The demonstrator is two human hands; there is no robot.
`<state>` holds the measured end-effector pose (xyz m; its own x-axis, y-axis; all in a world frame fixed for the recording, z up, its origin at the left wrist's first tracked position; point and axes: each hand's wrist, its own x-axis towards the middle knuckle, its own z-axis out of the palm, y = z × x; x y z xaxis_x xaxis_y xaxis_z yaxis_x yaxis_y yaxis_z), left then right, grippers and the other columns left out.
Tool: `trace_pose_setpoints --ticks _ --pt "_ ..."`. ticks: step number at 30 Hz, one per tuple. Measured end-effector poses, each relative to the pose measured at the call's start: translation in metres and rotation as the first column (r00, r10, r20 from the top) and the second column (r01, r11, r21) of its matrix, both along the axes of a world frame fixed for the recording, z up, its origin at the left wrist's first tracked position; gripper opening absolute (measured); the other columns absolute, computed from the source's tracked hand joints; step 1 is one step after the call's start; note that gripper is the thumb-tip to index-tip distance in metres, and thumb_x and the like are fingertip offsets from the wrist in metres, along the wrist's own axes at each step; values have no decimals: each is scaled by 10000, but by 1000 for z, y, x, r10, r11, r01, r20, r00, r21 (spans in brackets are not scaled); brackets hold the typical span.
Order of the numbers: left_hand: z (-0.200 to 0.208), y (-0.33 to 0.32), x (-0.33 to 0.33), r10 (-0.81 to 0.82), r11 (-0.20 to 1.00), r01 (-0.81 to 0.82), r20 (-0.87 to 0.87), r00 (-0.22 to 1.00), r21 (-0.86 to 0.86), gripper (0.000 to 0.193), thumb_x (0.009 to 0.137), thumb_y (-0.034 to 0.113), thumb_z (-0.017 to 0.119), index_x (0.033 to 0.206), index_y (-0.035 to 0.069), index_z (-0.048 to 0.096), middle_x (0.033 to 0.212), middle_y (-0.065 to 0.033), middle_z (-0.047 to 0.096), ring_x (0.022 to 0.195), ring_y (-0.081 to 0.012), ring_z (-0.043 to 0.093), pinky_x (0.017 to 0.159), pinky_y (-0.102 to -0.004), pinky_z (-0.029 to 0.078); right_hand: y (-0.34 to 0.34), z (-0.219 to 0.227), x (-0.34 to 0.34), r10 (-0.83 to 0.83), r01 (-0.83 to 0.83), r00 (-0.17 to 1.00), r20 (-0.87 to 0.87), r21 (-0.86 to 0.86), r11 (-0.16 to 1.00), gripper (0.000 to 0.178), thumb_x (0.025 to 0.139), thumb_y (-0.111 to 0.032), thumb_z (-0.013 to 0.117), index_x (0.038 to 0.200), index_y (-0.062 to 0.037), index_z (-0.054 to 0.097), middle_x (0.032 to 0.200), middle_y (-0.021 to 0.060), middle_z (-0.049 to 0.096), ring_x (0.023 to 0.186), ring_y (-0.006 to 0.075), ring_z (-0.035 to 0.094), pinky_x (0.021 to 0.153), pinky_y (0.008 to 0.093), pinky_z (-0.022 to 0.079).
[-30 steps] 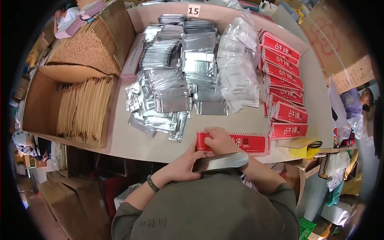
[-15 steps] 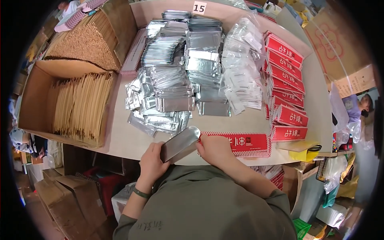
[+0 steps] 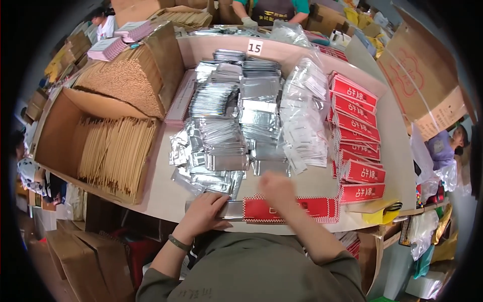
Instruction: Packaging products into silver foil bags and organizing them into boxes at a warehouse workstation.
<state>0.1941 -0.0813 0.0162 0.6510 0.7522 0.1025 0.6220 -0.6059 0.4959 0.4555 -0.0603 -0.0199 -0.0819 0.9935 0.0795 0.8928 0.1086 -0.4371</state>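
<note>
At the front edge of the table my left hand (image 3: 205, 213) lies with its fingers stretched flat over a long silver foil packet (image 3: 232, 211). The packet's right end meets a red paper sleeve (image 3: 324, 208) with a checked border; whether it goes inside or under I cannot tell. Above the sleeve's left part is my right hand (image 3: 279, 192), smeared by motion, its fingers curled or hidden. Beyond my hands lie heaped silver foil packets (image 3: 227, 162) in columns.
Clear plastic packets (image 3: 304, 121) are stacked right of the foil ones, then red sleeves (image 3: 359, 151) in an overlapping row. Open cartons of wooden sticks (image 3: 55, 136) stand at the left. A yellow bag (image 3: 380, 214) lies at the right front. A co-worker's gloved hand (image 3: 249, 21) shows behind the table.
The silver packet, held tilted in my left hand before, now lies flat against the red sleeve. My right hand has lifted and moved away over the sleeve. The view has tipped farther up.
</note>
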Motion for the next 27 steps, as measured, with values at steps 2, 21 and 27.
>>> trace_pose_setpoints --ticks 2,21,27 --pt "9 1 -11 29 1000 -29 17 999 -5 697 664 321 861 1243 59 572 1190 -144 597 1091 -350 561 926 -435 458 31 4 52 -190 163 980 59 305 938 222 852 -241 657 951 -43 634 967 170 626 931 367 600 779 473 477" --pt "-5 75 -222 829 550 -771 -100 550 322 194 927 158 573 1015 -3 637 867 -225 652 855 -411 632 736 -477 502 22 39 67 -190 187 982 4 160 969 180 872 -186 635 870 -6 641 862 201 636 843 388 611 734 454 485" --pt "7 85 -210 839 534 -786 -81 538 311 158 948 146 545 987 2 598 853 -235 639 788 -430 620 678 -487 484 22 10 66 -70 55 996 63 206 977 126 830 -151 631 833 -41 693 916 132 629 878 353 607 771 451 503"
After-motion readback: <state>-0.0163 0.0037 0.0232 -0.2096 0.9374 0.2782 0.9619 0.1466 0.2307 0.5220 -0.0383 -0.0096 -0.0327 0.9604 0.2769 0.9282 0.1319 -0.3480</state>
